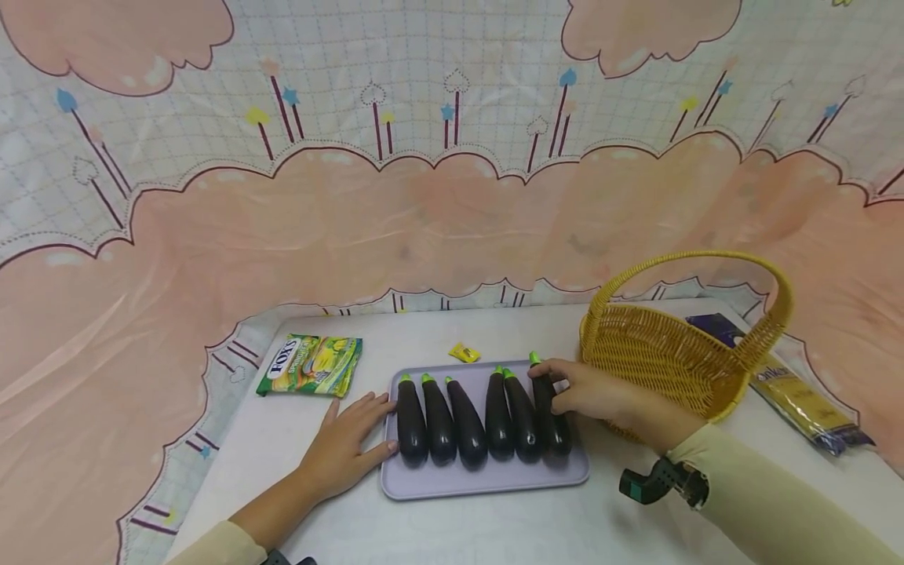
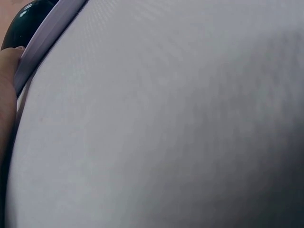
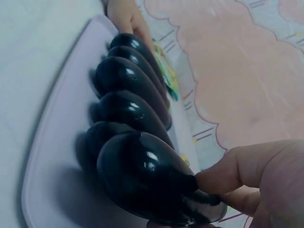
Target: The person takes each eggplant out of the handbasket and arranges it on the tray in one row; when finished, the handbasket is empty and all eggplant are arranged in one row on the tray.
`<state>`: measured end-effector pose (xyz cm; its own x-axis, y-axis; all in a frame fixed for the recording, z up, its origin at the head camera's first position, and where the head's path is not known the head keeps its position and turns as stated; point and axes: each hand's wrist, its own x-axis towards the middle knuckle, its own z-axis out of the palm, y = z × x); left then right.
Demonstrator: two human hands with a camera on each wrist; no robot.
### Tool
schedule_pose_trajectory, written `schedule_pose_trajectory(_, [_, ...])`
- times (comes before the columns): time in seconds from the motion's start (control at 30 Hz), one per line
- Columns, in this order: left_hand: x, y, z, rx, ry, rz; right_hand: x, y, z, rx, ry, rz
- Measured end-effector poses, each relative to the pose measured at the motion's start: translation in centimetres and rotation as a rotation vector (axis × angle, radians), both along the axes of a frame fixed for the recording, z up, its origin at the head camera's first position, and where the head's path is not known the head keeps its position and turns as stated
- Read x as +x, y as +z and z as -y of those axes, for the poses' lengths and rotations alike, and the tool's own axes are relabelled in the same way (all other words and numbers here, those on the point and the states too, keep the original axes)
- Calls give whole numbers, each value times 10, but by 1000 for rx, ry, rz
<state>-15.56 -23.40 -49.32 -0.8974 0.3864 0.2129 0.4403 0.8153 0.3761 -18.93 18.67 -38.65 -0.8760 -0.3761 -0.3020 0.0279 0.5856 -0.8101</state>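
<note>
Several dark eggplants with green stem ends, one of them an eggplant point(image 1: 463, 424) near the middle, lie side by side on a lilac tray point(image 1: 487, 480). My right hand point(image 1: 589, 392) grips the upper part of the rightmost eggplant point(image 1: 555, 431); in the right wrist view, thumb and fingers pinch this eggplant point(image 3: 142, 175), and it looks tilted. At the tray's left edge, my left hand point(image 1: 346, 447) rests with its fingers extended, fingertips and thumb touching the rim beside the leftmost eggplant point(image 1: 411, 428). The left wrist view catches only its thumb at the tray's rim point(image 2: 45, 40).
A yellow wicker basket point(image 1: 653, 337) with a tall handle stands right of the tray, partly behind my right forearm. Beyond it lies a gold-and-blue packet point(image 1: 805, 400). A green Fox's candy bag point(image 1: 311, 365) is at the left, and a small yellow wrapped candy point(image 1: 464, 352) behind the tray.
</note>
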Motion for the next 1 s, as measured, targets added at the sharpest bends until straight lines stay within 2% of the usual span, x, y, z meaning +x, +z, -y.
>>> schedule_pose_trajectory(0.2, [0, 0, 0, 4, 0, -9, 0, -12, 3, -36, -62, 24])
schedule_pose_trajectory(0.5, [0, 4, -2, 29, -15, -39, -2, -24, 7, 1, -105, -8])
schedule_pose_trajectory(0.87, [-2, 5, -5, 46, -22, -33, 8, -19, 9, 67, -152, -99])
schedule_pose_trajectory(1.0, [-2, 4, -4, 45, -21, -31, 14, -14, 7, 26, -186, -129])
